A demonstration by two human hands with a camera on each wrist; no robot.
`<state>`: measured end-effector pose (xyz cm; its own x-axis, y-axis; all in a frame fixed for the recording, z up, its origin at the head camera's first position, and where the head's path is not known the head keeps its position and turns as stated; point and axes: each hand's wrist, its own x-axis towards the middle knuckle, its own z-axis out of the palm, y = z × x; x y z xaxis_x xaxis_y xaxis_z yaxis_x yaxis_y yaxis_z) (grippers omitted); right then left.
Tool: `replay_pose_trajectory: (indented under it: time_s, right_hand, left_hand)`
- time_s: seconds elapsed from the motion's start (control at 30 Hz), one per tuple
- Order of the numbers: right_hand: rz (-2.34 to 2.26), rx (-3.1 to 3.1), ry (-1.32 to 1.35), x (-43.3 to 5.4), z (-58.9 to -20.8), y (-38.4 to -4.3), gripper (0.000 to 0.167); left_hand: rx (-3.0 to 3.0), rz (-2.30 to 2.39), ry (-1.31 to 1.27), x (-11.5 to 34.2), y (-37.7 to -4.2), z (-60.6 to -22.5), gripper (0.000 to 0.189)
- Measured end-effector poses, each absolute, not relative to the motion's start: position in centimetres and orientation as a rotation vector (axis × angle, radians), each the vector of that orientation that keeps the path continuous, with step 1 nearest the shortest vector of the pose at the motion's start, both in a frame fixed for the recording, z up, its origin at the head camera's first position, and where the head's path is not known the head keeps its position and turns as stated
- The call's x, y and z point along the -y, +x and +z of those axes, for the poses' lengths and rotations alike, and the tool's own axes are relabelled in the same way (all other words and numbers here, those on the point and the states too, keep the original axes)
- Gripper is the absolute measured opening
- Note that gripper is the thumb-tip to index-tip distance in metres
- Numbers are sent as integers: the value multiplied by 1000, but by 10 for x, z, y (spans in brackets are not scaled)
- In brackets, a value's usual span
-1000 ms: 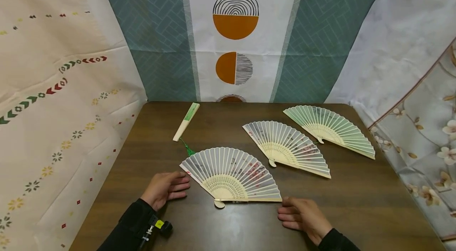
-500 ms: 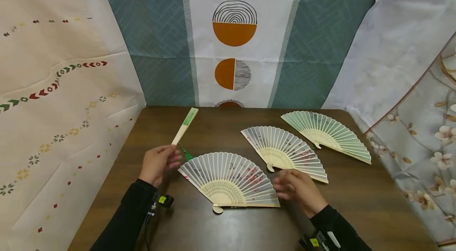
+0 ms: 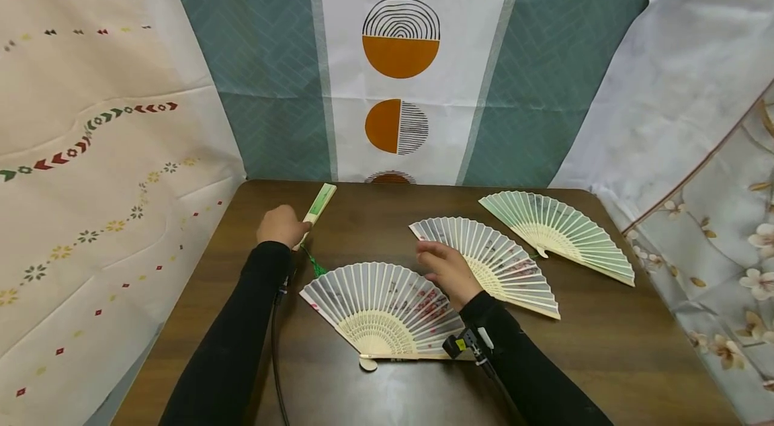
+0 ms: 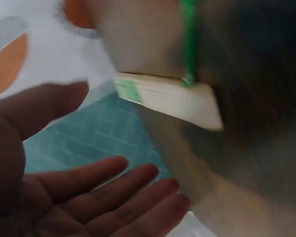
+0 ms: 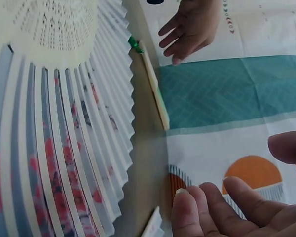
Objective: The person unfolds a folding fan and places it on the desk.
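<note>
A folded fan [image 3: 322, 201] with a green strip lies at the back left of the table, its green tassel [image 3: 317, 269] trailing toward the front. My left hand [image 3: 282, 226] hovers close over this fan; in the left wrist view the thumb and straight fingers [image 4: 133, 195] are spread, with the folded fan [image 4: 170, 101] beyond them and nothing in the grasp. Between two spread white fans is my right hand [image 3: 449, 271], its fingers loose and holding nothing. It overlaps the middle fan [image 3: 508, 268] and the top right of the front fan [image 3: 377, 318].
A spread green fan [image 3: 559, 234] lies at the back right of the brown table [image 3: 605, 352]. Patterned cloths hang behind and at both sides, including a teal and white one [image 3: 272, 76]. A cable [image 3: 275, 359] runs along the left sleeve.
My left hand has moved from beside the front fan away to the folded fan. The right hand has left the front fan's right end and moved up and left. The fans stay put.
</note>
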<state>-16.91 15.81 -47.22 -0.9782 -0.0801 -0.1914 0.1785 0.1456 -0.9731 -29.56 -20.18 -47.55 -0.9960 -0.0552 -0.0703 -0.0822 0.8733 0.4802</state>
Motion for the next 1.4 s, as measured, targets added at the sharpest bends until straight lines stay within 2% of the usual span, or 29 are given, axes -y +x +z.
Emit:
replay_pose_trajectory:
  time_s: [0.07,0.23,0.3,0.47,0.7,0.87,1.07,1.27,1.3,1.4]
  right_hand:
    - [-1928,-2219,87,-154,-474,-174,51]
    - [-1897,-2216,97,-148,-479,-182,53]
    - [-1886,-2212,108,-147,-481,-185,53]
    - [-1874,-2194,95,-145,-485,-187,55]
    - [-1850,-2184,73,-143,-486,-189,60]
    - [-1848,-2170,59,-143,-489,-190,61]
    - [-1860,-2158,62,-141,-495,-193,62]
    - [-1889,-2149,50,-139,-498,-194,62]
    - [-1899,-2146,48,-139,-497,-194,63]
    - [-1925,-2136,39,-141,-493,-197,64]
  left_hand:
    - [-2936,676,-124,200,-302,-477,35]
    - [-3020,522,-120,206,-339,-522,28]
    - [-3052,470,-123,204,-344,-528,24]
    - [-3102,407,-95,192,-330,-516,14]
    - [-3136,437,-56,180,-307,-496,17]
    - [-3150,509,-42,198,-331,-530,11]
    - [-3068,591,-108,216,-355,-565,32]
    - [-2997,813,-38,239,-362,-586,31]
    - [-2982,857,-25,241,-362,-587,33]
    - [-2896,1031,-38,227,-339,-551,39]
